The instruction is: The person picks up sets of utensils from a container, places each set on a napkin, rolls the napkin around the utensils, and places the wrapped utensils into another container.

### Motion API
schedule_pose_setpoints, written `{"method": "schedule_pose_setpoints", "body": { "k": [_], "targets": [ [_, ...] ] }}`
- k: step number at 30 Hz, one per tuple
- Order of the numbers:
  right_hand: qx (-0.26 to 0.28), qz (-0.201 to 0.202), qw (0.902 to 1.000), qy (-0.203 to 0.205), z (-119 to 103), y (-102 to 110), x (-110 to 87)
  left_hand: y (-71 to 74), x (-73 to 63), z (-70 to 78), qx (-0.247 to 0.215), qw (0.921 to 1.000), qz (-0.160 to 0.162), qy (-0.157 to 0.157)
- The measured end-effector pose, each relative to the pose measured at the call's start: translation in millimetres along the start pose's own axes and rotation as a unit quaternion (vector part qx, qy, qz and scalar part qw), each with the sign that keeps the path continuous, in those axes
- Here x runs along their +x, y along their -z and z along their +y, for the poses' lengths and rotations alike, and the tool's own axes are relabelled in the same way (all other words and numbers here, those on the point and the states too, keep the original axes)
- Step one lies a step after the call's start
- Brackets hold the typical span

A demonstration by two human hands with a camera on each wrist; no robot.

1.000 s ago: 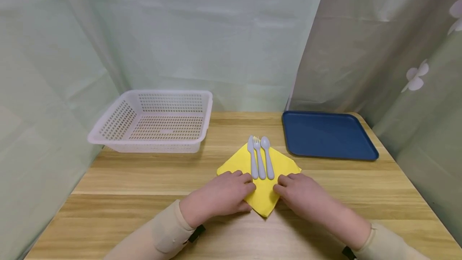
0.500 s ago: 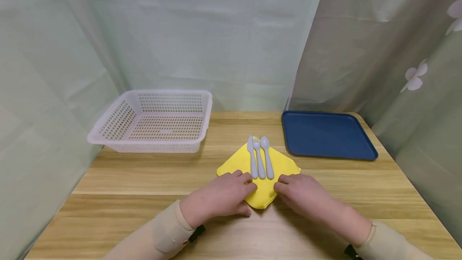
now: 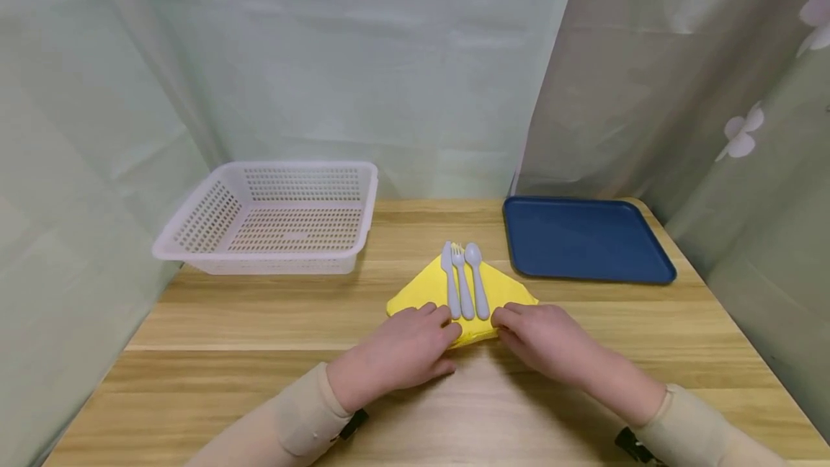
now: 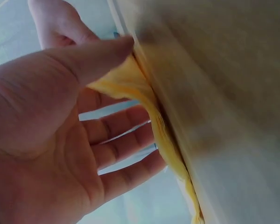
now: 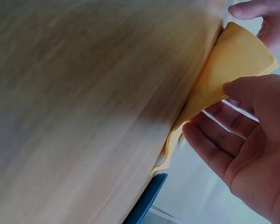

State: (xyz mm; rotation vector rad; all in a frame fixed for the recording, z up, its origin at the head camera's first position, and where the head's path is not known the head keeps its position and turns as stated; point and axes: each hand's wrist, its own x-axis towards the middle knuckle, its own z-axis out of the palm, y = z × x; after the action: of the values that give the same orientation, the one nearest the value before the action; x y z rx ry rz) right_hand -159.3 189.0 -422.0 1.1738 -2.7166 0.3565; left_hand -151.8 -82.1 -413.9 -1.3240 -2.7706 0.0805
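A yellow napkin point(image 3: 424, 287) lies on the table, its near part folded. A grey knife point(image 3: 450, 283), fork point(image 3: 463, 283) and spoon point(image 3: 478, 279) lie side by side on it, handles towards me. My left hand point(image 3: 402, 352) rests its fingers on the napkin's near left part; in the left wrist view the thumb stands apart from the fingers point(image 4: 123, 126). At the near right edge, my right hand point(image 3: 551, 344) pinches the napkin. In the right wrist view, its thumb is on the raised yellow flap point(image 5: 233, 56) and its fingers behind it.
A white perforated basket point(image 3: 266, 258) stands at the back left of the wooden table point(image 3: 259, 380). At the back right lies a dark blue tray point(image 3: 590, 240). Curtains point(image 3: 363, 78) hang behind and at both sides.
The napkin's near corner, which pointed towards me, has been turned up and back, so the near edge now runs almost straight between the hands. Both hands stay nearly in place; the cutlery lies as before.
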Motion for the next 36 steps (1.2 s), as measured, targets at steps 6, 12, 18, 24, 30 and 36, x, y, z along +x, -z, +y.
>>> {"method": "schedule_pose_setpoints", "body": {
  "k": [6,12,18,24,30,36],
  "targets": [
    [0.011,0.001,0.9999,-0.005,3,2,1.7,-3.5,7.8,2.3,0.008,0.9995,0.015,0.026],
    [0.029,0.029,0.9991,-0.012,6,3,3.0,-3.0,18.3,-2.0,-0.021,0.9981,0.029,0.051],
    [0.048,0.012,0.9981,-0.036,8,7,3.9,3.4,23.9,-9.2,-0.074,0.9948,0.031,0.062],
    [0.068,-0.009,0.9964,-0.049,10,11,9.3,7.3,27.7,-15.6,-0.113,0.9904,0.025,0.076],
    [0.067,-0.005,0.995,-0.075,11,11,20.4,8.0,33.3,-21.8,-0.109,0.9892,0.032,0.092],
    [0.084,-0.009,0.9898,-0.115,13,10,30.3,7.8,38.4,-28.9,-0.097,0.9894,0.021,0.107]
  ]
}}
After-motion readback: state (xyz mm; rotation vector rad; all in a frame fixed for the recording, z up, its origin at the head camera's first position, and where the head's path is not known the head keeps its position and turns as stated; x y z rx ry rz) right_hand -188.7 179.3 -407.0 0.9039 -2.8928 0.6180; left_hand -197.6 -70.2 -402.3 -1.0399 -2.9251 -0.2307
